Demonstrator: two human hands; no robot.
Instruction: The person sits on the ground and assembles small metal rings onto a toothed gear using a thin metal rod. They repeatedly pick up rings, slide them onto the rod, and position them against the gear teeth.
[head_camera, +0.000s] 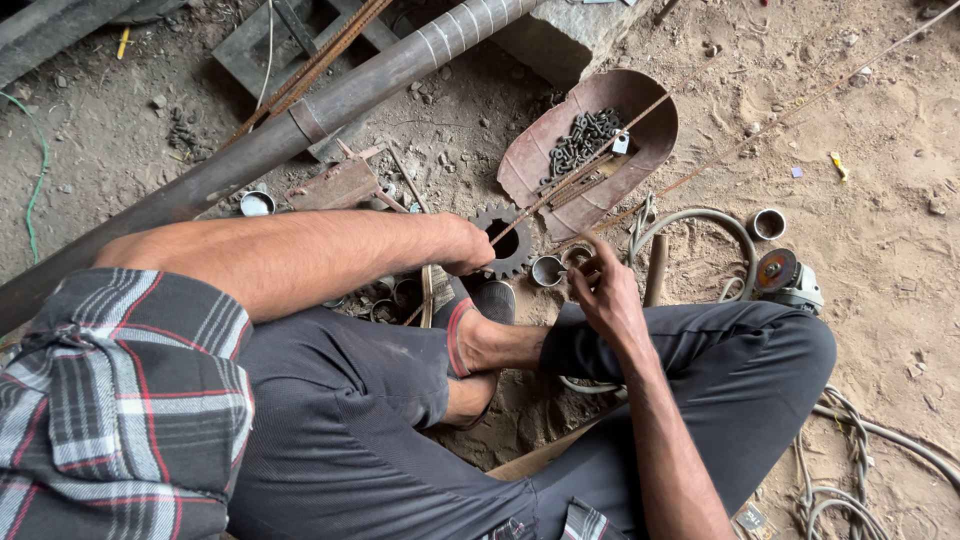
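Head view: a person sits on the sandy floor (880, 200) with legs crossed and looks down at both hands.
Left hand (465, 245): it is closed in a fist around the lower end of a thin rusty rod (590, 165), just beside the gear.
Right hand (603, 290): the fingers are half bent and the fingertips pinch a second thin rod (760, 128); I cannot tell how firmly.
Rods: both run up and to the right, across the pan and over the sand.
Gear (510, 245): a dark toothed wheel, it lies flat on the floor between the two hands, and the first rod passes over it.
Pan (650, 110): a rusty curved metal pan behind the gear, with a heap of chain (582, 140) inside.
Pipe (300, 125): a long thick pipe, it lies diagonally at the upper left.
Grinder (788, 277): it lies on the sand to the right of the right hand, near the cables (850, 440).
Rings (768, 223): short metal rings lie around the gear and the grinder.
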